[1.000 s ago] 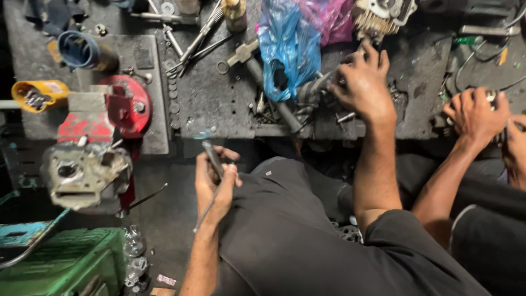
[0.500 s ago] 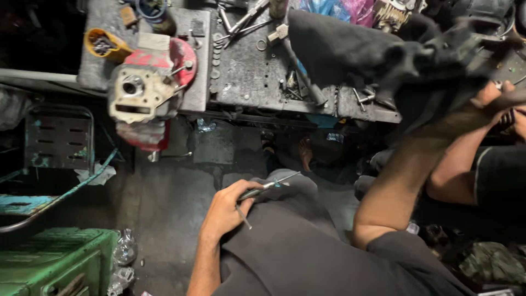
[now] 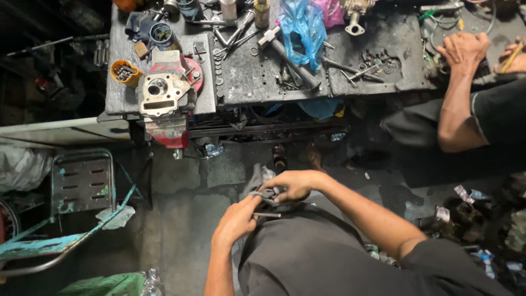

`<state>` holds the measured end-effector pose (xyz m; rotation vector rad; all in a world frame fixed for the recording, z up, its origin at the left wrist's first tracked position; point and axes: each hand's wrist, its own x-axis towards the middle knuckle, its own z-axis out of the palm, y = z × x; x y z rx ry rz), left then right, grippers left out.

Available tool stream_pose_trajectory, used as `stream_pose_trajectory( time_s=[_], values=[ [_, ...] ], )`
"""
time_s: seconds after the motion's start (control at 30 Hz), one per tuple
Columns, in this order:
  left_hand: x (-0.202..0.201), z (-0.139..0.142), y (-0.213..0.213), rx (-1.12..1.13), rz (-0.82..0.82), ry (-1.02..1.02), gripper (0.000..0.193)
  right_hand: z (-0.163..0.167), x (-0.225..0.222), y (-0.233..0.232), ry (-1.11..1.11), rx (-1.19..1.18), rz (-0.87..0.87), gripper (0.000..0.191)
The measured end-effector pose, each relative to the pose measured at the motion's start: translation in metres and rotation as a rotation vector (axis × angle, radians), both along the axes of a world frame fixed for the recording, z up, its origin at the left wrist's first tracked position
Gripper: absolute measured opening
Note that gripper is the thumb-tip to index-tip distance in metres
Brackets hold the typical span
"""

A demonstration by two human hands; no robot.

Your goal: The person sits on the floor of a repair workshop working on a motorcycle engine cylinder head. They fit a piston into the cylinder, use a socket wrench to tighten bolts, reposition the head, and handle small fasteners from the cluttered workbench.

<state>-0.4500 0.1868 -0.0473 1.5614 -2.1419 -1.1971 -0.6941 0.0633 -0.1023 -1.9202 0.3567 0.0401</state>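
Over the lap, below the workbench's [image 3: 164,101] front edge, both hands have come together: the right hand [image 3: 293,185], down from the bench, cups a small dark metal part [image 3: 267,195] while the left hand [image 3: 236,219] pinches a thin metal rod [image 3: 267,215] beside it.

Low in the scene, the left hand [image 3: 236,219] pinches a thin grey metal rod [image 3: 267,215] over a dark-trousered lap, while the right hand [image 3: 293,184] closes over a small dark metal part [image 3: 268,195] just beside it. Far off, the grimy grey metal tabletop [image 3: 246,82] carries a red-and-silver engine casing [image 3: 164,90] at its left, a crumpled blue plastic bag [image 3: 301,27] and scattered tools. At far right, another person's hand [image 3: 463,49] rests on the tabletop.
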Motion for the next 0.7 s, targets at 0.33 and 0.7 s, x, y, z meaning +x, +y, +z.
stream_pose_trajectory(
  time_s=[0.33, 0.7],
  values=[
    [0.011, -0.001, -0.002, -0.156, 0.032, 0.266, 0.037, -0.036, 0.029, 0.031, -0.064, -0.205, -0.015, 0.066],
    [-0.033, -0.03, -0.038, -0.018, 1.057, 1.016, 0.057, 0.025, 0.05, -0.011, 0.153, -0.431, -0.412, 0.039]
  ],
)
